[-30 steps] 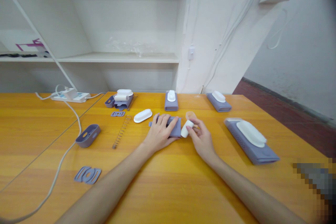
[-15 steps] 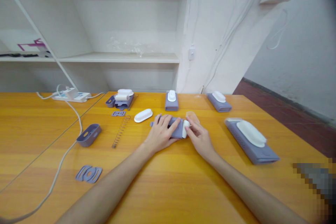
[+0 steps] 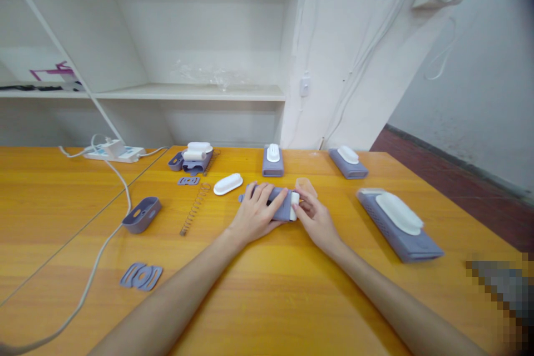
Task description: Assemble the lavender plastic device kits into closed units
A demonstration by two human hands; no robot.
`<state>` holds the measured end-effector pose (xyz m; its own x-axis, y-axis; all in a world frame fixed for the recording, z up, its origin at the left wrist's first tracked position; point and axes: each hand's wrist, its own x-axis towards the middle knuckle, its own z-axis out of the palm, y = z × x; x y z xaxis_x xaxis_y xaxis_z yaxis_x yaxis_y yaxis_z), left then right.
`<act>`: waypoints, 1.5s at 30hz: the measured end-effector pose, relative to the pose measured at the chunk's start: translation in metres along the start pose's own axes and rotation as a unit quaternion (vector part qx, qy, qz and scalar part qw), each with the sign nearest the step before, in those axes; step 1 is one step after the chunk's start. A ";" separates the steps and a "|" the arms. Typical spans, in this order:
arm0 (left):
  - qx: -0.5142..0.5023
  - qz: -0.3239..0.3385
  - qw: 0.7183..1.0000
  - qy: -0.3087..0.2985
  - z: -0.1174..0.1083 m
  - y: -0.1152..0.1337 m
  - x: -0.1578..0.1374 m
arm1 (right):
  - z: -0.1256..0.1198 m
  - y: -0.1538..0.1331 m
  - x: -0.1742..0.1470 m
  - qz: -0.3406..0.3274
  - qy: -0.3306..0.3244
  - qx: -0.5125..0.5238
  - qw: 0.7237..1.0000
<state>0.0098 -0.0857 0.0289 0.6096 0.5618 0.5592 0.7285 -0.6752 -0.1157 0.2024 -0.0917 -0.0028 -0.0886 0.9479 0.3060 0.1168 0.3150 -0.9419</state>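
Observation:
My left hand (image 3: 256, 214) is closed over a grey-purple plastic housing (image 3: 284, 210) that lies on its side on the table. At the housing's right end sits a white plastic piece (image 3: 295, 206), partly inside the opening. My right hand (image 3: 319, 217) grips that white piece with thumb and fingers. Behind my right fingers lies a translucent flat piece (image 3: 307, 186). A white oval cover (image 3: 228, 184) rests just beyond my left hand. To the left are a coil spring (image 3: 195, 208), a grey cap (image 3: 142, 214) and a flat grey cut-out plate (image 3: 141, 276).
Similar grey housings with white covers stand at the back middle (image 3: 272, 161), back right (image 3: 348, 162) and right (image 3: 399, 225). More loose parts (image 3: 197, 158) sit at the back left. A power strip (image 3: 114, 152) trails a white cable (image 3: 100, 256) along the left side.
The white piece has gone slightly further into the housing and sits straighter at its end. My right hand has followed it, while my left hand stays on the housing.

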 end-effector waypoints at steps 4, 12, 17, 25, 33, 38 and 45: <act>0.005 -0.015 1.000 0.012 0.002 -0.001 -0.001 | 0.001 -0.007 -0.003 -0.018 -0.046 -0.018 0.999; 0.006 -0.036 0.999 0.014 0.002 -0.002 -0.003 | 0.003 -0.010 -0.006 -0.042 -0.087 -0.102 0.990; 0.007 -0.022 1.000 0.010 0.002 -0.002 -0.003 | 0.002 -0.009 -0.004 -0.020 -0.072 -0.088 0.993; 0.013 -0.025 1.000 0.010 0.001 0.000 -0.003 | -0.003 -0.013 -0.003 -0.051 -0.085 -0.106 0.989; 0.014 -0.023 1.000 0.006 0.000 0.000 -0.003 | -0.005 -0.012 -0.005 -0.060 -0.091 -0.138 0.984; 0.009 -0.023 1.000 0.006 -0.001 0.000 -0.003 | -0.006 -0.010 -0.006 -0.077 -0.093 -0.162 0.979; 0.002 -0.029 0.999 0.029 0.001 -0.001 -0.004 | -0.003 -0.015 -0.010 -0.114 -0.071 -0.210 0.968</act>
<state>0.0070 -0.0865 0.0265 0.5482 0.5709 0.6112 0.7632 -0.6404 -0.0863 0.2047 -0.1054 0.0089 -0.2914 0.8448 0.4488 0.4678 0.5350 -0.7035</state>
